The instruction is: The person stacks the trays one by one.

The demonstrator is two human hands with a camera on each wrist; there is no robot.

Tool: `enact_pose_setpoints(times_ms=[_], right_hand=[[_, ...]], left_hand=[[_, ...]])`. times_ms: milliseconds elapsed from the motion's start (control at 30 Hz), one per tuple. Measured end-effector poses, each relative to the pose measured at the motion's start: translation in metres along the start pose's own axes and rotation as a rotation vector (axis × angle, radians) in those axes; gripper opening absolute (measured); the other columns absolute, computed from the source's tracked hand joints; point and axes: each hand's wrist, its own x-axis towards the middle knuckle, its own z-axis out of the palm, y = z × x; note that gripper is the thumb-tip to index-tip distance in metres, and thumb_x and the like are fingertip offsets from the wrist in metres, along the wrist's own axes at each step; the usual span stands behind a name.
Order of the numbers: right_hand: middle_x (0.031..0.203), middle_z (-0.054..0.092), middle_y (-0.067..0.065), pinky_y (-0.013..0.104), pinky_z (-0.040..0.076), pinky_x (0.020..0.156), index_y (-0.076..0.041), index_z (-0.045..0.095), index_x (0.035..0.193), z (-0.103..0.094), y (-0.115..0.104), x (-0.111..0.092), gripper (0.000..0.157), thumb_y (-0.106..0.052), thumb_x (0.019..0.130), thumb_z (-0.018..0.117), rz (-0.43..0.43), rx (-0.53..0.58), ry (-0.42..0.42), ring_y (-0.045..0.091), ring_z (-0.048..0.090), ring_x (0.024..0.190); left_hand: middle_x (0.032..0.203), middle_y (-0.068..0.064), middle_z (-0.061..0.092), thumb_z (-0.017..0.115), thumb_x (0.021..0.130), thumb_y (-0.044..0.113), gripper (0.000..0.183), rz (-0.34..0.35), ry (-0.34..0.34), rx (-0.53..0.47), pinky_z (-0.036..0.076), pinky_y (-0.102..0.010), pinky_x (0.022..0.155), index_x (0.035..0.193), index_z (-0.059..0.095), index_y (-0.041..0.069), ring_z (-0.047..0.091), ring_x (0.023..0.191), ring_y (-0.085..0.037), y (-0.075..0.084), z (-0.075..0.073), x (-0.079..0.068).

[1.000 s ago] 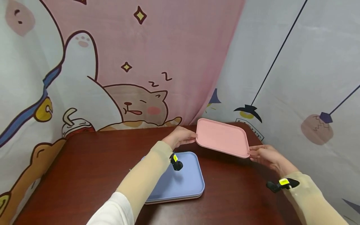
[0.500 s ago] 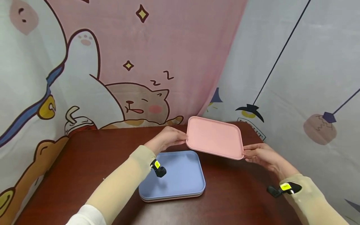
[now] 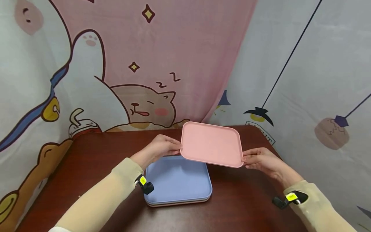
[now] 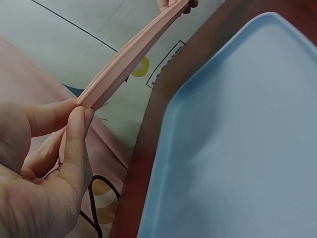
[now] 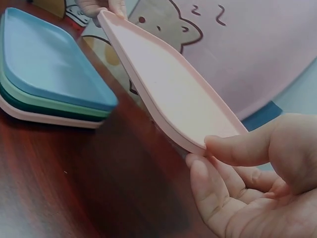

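Observation:
A pink rectangular tray [image 3: 211, 144] with a low rim hangs tilted above the table, held between both hands. Its left edge is pinched by the left hand [image 3: 160, 148], thumb and fingertips at the rim in the left wrist view. The right hand [image 3: 263, 161] pinches the near right corner, thumb on top and fingers below. Under and to the left of it lies a blue tray [image 3: 178, 180], the top of a stack. In the right wrist view, green trays [image 5: 54, 96] and a pale pink bottom tray [image 5: 47, 117] show beneath the blue one.
The stack stands on a dark red-brown wooden table [image 3: 240, 199]. Behind it hangs a pink and white cloth [image 3: 185, 58] with cartoon cats, and a pale cloth [image 3: 313, 80] with lamp drawings closes off the right side.
Both hands have carried the pink tray leftward, so its left front corner now overlaps the blue tray's back edge in the head view. The stack stays where it was.

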Motion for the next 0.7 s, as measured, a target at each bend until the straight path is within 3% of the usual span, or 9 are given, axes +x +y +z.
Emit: enact_pose_setpoints(times_ms=[400, 700], right_hand=[[0.105, 0.077, 0.017, 0.034, 0.065, 0.081, 0.020, 0.059, 0.130, 0.027, -0.004, 0.001, 0.039, -0.002, 0.100, 0.070, -0.020, 0.010, -0.062, 0.024, 0.076, 0.091], [0.103, 0.077, 0.016, 0.032, 0.065, 0.080, 0.018, 0.061, 0.127, 0.044, -0.006, 0.005, 0.035, -0.001, 0.099, 0.070, -0.029, 0.027, -0.088, 0.022, 0.075, 0.089]], left_hand=[[0.097, -0.015, 0.076, 0.077, 0.095, -0.001, 0.024, 0.021, 0.010, -0.005, 0.064, -0.037, 0.088, 0.114, 0.073, -0.014, 0.073, 0.083, -0.017, -0.011, -0.022, -0.035], [0.096, -0.014, 0.076, 0.078, 0.094, -0.001, 0.024, 0.024, 0.017, -0.036, 0.064, -0.027, 0.077, 0.113, 0.073, -0.015, 0.072, 0.081, -0.014, -0.019, -0.035, -0.055]])
